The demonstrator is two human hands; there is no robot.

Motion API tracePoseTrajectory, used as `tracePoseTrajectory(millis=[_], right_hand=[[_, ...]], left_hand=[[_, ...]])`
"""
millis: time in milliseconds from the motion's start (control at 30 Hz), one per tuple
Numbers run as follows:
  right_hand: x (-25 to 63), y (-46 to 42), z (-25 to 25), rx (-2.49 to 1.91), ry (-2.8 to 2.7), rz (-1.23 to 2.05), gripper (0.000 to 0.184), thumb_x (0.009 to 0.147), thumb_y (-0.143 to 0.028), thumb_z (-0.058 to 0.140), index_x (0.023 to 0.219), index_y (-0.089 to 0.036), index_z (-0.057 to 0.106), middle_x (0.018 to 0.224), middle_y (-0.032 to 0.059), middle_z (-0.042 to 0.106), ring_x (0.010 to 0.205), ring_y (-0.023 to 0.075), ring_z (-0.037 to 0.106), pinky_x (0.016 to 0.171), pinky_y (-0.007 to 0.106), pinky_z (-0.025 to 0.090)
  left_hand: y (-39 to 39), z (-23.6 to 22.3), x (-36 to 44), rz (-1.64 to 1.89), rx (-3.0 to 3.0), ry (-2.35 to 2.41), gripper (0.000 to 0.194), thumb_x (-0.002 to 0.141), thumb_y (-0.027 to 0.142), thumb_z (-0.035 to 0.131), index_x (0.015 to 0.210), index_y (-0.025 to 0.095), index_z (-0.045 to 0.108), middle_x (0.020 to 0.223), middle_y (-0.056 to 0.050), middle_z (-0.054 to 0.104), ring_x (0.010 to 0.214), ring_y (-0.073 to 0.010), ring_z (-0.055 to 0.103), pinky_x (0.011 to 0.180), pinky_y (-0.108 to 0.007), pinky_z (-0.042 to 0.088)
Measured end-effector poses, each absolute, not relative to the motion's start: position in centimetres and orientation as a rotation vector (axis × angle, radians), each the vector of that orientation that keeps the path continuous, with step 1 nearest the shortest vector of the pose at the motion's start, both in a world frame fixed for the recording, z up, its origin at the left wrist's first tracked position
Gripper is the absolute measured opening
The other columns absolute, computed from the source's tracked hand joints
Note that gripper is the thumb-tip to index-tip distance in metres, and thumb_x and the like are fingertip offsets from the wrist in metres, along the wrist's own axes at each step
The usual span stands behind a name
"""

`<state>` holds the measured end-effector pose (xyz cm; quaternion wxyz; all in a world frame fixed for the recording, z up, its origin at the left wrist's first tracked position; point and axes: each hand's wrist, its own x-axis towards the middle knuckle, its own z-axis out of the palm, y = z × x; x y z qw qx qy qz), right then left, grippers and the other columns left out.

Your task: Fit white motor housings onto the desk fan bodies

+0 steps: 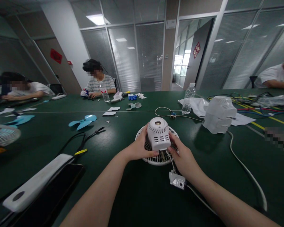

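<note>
A white fan motor housing (159,135) with vent slots sits over a round white fan grille (153,162) on the table in front of me. My left hand (142,146) grips the housing's left side, its thumb along the lower edge. On the opposite side my right hand (181,154) closes around the housing's lower right. A pale cable leaves the underside and runs to a small white plastic part (177,180) by my right wrist. Whether the housing is fastened to the grille cannot be seen.
Stacked white housings (219,115) and a water bottle (189,97) stand at right. Blue fan blades (82,122) lie at left, beyond a white power strip (38,183) and a black phone-like slab (52,195). A person (98,82) sits across the green table (123,126).
</note>
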<state>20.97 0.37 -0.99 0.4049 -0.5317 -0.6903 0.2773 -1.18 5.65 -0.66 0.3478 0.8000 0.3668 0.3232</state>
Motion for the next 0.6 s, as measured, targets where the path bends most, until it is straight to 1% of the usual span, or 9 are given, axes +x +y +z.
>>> tracePoseTrajectory(millis=[133, 300, 467, 600], right_hand=[[21.08, 0.5, -1.25, -1.347, -1.734, 0.68, 0.056, 0.092, -0.023, 0.049, 0.146, -0.029, 0.037, 0.144, 0.0051, 0.051, 0.132, 0.0227, 0.048, 0.111, 0.047, 0.037], [21.37, 0.54, -0.9, -1.377, -1.752, 0.671, 0.056, 0.091, -0.021, 0.05, 0.145, -0.028, 0.038, 0.141, 0.0064, 0.054, 0.129, 0.023, 0.051, 0.109, 0.047, 0.04], [21.71, 0.69, -0.55, -1.359, -1.798, 0.658, 0.056, 0.09, -0.02, 0.051, 0.144, -0.031, 0.04, 0.138, 0.0041, 0.058, 0.126, 0.0222, 0.055, 0.107, 0.046, 0.043], [21.78, 0.73, -0.44, -1.388, -1.823, 0.614, 0.053, 0.09, -0.02, 0.051, 0.143, -0.027, 0.043, 0.135, 0.0071, 0.06, 0.123, 0.0233, 0.058, 0.105, 0.045, 0.045]], left_hand=[[5.69, -0.41, -1.48, 0.821, 2.059, 0.93, 0.123, 0.063, 0.042, 0.083, 0.153, 0.025, 0.001, 0.159, -0.015, 0.015, 0.146, -0.0375, 0.018, 0.119, -0.059, 0.016], [6.04, -0.6, -1.68, 0.856, 2.048, 0.913, 0.122, 0.061, 0.039, 0.085, 0.153, 0.023, 0.006, 0.158, -0.017, 0.021, 0.146, -0.0373, 0.02, 0.119, -0.059, 0.014], [6.12, -0.8, -1.64, 0.871, 2.029, 0.896, 0.12, 0.062, 0.038, 0.085, 0.152, 0.024, 0.007, 0.156, -0.018, 0.024, 0.145, -0.0367, 0.023, 0.119, -0.06, 0.017], [6.0, -0.82, -1.39, 0.901, 2.028, 0.93, 0.121, 0.059, 0.038, 0.086, 0.151, 0.023, 0.009, 0.156, -0.017, 0.025, 0.144, -0.0364, 0.025, 0.119, -0.058, 0.018]])
